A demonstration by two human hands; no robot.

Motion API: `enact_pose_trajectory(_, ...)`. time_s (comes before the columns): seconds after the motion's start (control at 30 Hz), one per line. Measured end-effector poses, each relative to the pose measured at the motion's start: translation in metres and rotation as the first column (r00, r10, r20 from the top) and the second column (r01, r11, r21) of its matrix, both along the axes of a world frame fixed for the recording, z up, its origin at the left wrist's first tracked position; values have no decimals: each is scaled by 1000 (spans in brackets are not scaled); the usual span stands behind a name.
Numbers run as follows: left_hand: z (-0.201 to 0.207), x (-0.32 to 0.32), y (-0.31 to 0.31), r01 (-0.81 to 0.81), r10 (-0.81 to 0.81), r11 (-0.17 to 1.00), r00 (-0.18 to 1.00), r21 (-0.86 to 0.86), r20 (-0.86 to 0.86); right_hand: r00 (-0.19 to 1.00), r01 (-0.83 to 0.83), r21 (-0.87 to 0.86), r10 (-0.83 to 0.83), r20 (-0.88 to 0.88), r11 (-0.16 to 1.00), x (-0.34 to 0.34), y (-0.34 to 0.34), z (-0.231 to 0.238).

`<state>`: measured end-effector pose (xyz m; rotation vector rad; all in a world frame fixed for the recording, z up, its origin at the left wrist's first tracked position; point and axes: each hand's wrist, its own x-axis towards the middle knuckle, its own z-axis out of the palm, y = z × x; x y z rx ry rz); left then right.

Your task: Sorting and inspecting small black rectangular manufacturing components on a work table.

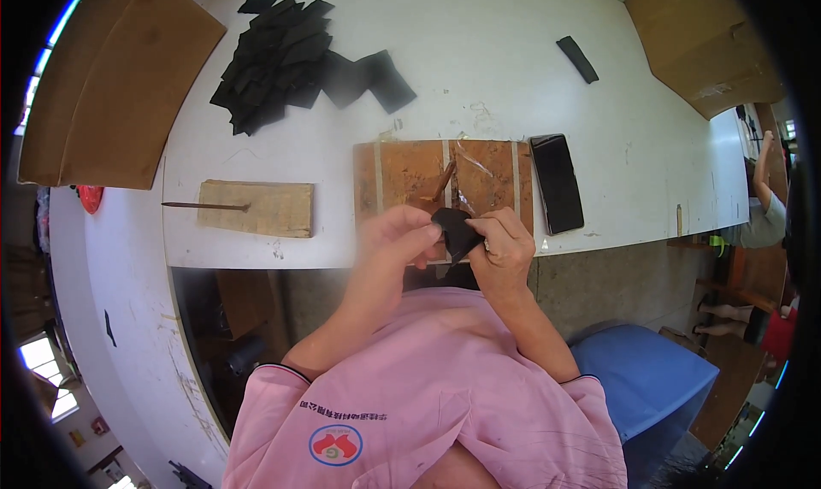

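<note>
Between both hands, over the near edge of a brown board [402,168], I hold a small black fabric piece [457,234]. My left hand [400,239] pinches its left side between thumb and fingers. My right hand [503,243] grips the right side with curled fingers. Just beyond the fabric, a thin brown pointed stick [444,181] stands on or leans over the board, and its base is hard to make out. Pale strips cross the board, and bits of clear film [473,159] lie on it.
A heap of black fabric pieces [278,61] lies far left, beside a cardboard box [120,79]. A wooden block [256,220] with a long nail-like rod [205,205] sits left. Right are a phone [557,184], a black strip [577,59] and another box [710,40]. Another person [761,215] is at far right.
</note>
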<state>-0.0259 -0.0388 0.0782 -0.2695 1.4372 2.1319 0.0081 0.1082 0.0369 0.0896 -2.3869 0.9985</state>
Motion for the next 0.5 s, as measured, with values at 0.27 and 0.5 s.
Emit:
enact_pose_trajectory(0.27, 2, 1, -5, 19, -28, 994, 995, -108, -91, 997, 2, 176, 12, -79, 984, -1, 1, -1)
enact_pose_trajectory(0.5, -10, -2, -7, -3, -1, 997, 999, -78, -52, 997, -70, 267, 77, -15, 961, -1, 6, -2)
